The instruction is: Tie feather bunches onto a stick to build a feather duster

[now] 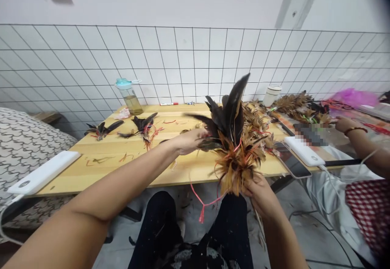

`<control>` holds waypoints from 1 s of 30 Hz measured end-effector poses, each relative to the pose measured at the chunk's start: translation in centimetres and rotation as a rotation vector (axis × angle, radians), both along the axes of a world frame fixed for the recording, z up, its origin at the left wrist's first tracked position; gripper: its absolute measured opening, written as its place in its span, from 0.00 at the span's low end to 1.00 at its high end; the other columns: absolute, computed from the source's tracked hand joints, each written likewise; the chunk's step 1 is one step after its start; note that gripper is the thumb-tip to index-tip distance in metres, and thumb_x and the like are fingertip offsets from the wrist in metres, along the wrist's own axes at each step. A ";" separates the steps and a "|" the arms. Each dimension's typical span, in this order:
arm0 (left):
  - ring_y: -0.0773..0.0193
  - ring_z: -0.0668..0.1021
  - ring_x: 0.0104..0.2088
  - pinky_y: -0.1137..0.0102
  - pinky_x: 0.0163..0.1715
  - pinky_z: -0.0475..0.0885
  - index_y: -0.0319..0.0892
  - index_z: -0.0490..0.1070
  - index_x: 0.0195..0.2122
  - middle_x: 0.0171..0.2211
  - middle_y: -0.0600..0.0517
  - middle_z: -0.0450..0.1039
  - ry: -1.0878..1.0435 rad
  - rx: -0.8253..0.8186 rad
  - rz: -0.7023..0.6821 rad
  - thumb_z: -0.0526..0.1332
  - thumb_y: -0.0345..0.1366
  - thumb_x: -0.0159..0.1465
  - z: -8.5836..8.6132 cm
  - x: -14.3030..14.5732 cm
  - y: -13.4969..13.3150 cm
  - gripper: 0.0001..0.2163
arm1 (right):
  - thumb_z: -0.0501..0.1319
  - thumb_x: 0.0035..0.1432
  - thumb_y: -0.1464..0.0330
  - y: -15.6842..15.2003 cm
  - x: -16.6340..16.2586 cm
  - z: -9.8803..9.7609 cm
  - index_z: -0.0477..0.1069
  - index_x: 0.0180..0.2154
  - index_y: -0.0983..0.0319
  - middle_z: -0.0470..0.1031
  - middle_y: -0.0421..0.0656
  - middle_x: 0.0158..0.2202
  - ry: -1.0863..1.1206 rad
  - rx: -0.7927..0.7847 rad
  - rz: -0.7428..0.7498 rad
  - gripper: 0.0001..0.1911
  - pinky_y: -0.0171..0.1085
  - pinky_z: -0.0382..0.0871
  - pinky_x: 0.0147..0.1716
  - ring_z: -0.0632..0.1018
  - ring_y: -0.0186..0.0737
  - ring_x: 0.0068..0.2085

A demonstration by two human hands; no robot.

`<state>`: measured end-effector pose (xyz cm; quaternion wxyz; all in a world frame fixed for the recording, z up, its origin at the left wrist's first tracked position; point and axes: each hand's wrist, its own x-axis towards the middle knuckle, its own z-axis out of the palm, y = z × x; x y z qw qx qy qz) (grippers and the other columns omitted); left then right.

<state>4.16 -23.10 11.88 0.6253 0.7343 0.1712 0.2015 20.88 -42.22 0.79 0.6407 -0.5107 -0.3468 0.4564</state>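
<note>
A bundle of feathers point(236, 165), brown below with long black feathers point(230, 115) standing up from it, is held over the table's front edge. My right hand point(258, 192) is closed round its lower right side, and feathers hide some of the fingers. My left hand point(193, 141) is closed at the left of the bundle, its fingertips pinching a dark feather there; the tips are partly blurred. Pink-red cord point(202, 205) dangles from the bundle above my knees. A pale, thin strand or stick hangs below my right hand.
Small black feather bunches point(144, 126) with red threads lie on the wooden table point(103, 175). Behind stand a bottle point(131, 100) and a white cup point(272, 95). Brown feathers point(257, 123), a phone point(292, 161) and a power bank point(304, 151) lie right, near another person's hand point(344, 125).
</note>
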 end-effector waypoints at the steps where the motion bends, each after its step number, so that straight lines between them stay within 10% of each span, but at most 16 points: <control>1: 0.62 0.77 0.32 0.68 0.35 0.73 0.36 0.75 0.33 0.28 0.48 0.76 -0.017 0.030 0.044 0.68 0.35 0.52 -0.1 -0.1 0.3 0.10 | 0.69 0.46 0.53 0.2 -0.2 0.1 0.63 0.19 0.62 0.59 0.37 0.18 0.002 -0.003 0.000 0.23 0.30 0.46 0.18 0.56 0.27 0.20; 8: 0.60 0.75 0.46 0.64 0.51 0.68 0.40 0.70 0.44 0.46 0.46 0.73 -0.172 0.460 0.663 0.61 0.34 0.60 -0.2 -3.3 0.9 0.12 | 0.70 0.44 0.50 0.8 -1.0 1.2 0.58 0.20 0.62 0.55 0.35 0.18 0.030 0.016 -0.018 0.27 0.29 0.44 0.18 0.54 0.26 0.20; 16: 0.58 0.73 0.51 0.64 0.54 0.67 0.41 0.65 0.53 0.50 0.43 0.70 -0.150 0.200 0.094 0.62 0.40 0.63 -4.3 -3.2 -5.4 0.19 | 0.69 0.43 0.48 2.6 -1.6 1.8 0.65 0.22 0.62 0.60 0.37 0.19 -0.030 0.011 -0.110 0.25 0.31 0.50 0.20 0.59 0.29 0.22; 23: 0.68 0.71 0.32 0.73 0.35 0.69 0.39 0.70 0.39 0.31 0.52 0.68 -0.156 0.141 0.254 0.60 0.42 0.64 -3.0 -4.2 -5.4 0.11 | 0.62 0.54 0.51 3.8 -1.0 0.2 0.69 0.26 0.62 0.58 0.36 0.18 -0.282 0.040 -0.166 0.20 0.32 0.51 0.20 0.58 0.30 0.21; 30: 0.69 0.75 0.33 0.73 0.37 0.70 0.41 0.69 0.51 0.35 0.50 0.74 -0.081 0.646 0.297 0.53 0.35 0.69 -0.5 -3.3 -6.3 0.12 | 0.57 0.56 0.58 4.8 -1.3 -1.3 0.77 0.32 0.61 0.78 0.43 0.28 -0.584 -0.069 -0.243 0.15 0.38 0.68 0.33 0.76 0.43 0.32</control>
